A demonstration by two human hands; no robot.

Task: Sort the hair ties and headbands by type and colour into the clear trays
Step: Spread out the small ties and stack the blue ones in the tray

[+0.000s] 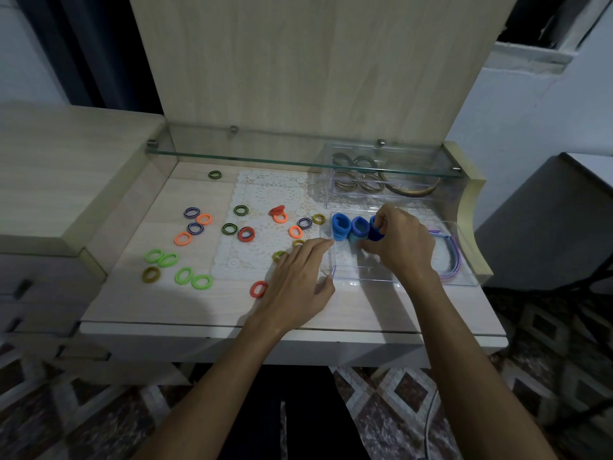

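The right hand (399, 242) reaches into the near clear tray (365, 277), fingers curled round a dark blue hair tie (376, 234) beside two stacks of blue ties (350, 229); its fingertips are hidden behind the tie. The left hand (298, 277) lies flat, fingers straight, at the tray's left edge, covering part of a yellow-green tie (279, 255). The far tray (374, 180) sits under a glass shelf (265, 154), its contents blurred. Loose ties (185, 237) scatter across the desk (132, 300).
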